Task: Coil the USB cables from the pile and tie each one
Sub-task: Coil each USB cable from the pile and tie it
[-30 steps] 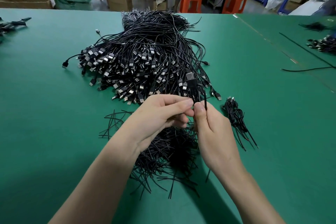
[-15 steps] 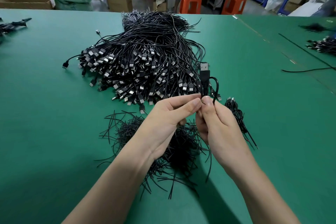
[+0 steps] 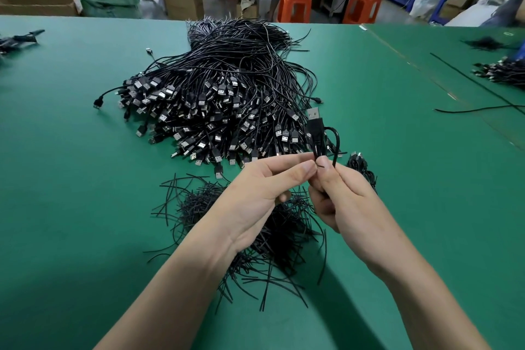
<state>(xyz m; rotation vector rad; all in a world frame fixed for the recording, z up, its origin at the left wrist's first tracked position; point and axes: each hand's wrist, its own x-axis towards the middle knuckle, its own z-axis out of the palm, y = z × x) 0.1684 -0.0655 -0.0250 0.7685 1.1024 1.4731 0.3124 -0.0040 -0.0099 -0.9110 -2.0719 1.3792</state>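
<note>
Surface (image 3: 71, 179): green, wide, fills most of the head view.

Pile of USB cables (image 3: 221, 99): black, large, at centre. Its silver-tipped plugs fan toward the person and its loose tails trail toward the far edge.

Heap of ties (image 3: 199, 202): short black strands, just nearer than the pile, partly hidden under both forearms.

Left hand (image 3: 264, 196): forearm enters from lower left, palm turned inward. The fingers are nearly straight, and the thumb and forefinger tips close in a pinch at the waist of the coiled cable (image 3: 317, 136).

Right hand (image 3: 349, 202): forearm enters from lower right, back of the hand facing the camera. The thumb is raised against the same waist and the other fingers are curled round the lower part of the coil. A thin black strand hangs below this hand; I cannot tell whether it is a tie or a cable tail.

Coiled cable: held above the surface, just in front of the pile's near right edge. Its long axis is upright, tilted slightly away from the person.

Tied bundle (image 3: 362, 167): small, lies on the surface just right of the right hand.

Plug (image 3: 314, 114): silver, at the top of the coiled cable, pointing up and away. A narrow loop stands beside it on the right.
</note>
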